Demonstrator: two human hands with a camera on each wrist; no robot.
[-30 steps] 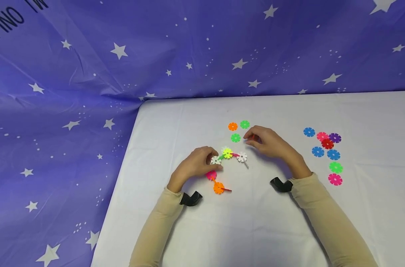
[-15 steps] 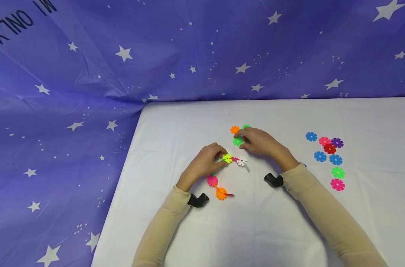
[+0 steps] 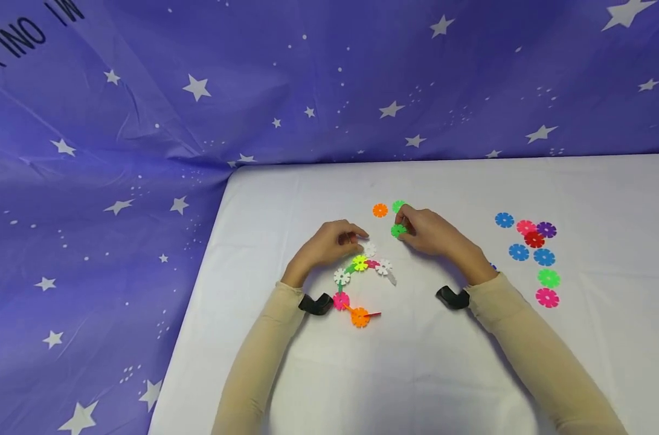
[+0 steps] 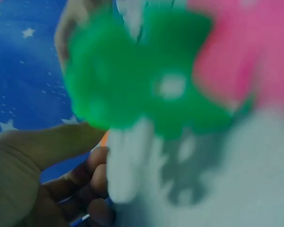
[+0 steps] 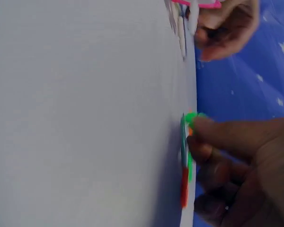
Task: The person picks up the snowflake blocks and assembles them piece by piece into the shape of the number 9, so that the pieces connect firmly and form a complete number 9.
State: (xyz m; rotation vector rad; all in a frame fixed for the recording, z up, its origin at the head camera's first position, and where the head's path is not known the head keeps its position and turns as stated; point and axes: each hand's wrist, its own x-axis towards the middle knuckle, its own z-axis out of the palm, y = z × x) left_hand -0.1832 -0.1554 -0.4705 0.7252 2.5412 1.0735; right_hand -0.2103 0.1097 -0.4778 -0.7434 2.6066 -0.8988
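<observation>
A curved chain of interlocking snowflake discs, with a yellow disc, a pink disc and an orange disc, lies on the white table. My left hand hovers at its far side, thumb and index finger apart beside a white disc; contact is unclear. Blurred green and pink pieces fill the left wrist view. Between thumb and finger, my right hand pinches a green snowflake disc. An orange-red disc edge shows beside those fingers; whether they hold it is unclear.
Past the right hand lie a loose orange disc and another green disc. Several discs, among them a purple disc, are scattered at the right. A blue starry cloth hangs behind the table.
My right hand has moved to the nearer green disc, pinched it and drawn it rightward. The left hand has shifted along the chain to the far white disc, and the chain has moved slightly left.
</observation>
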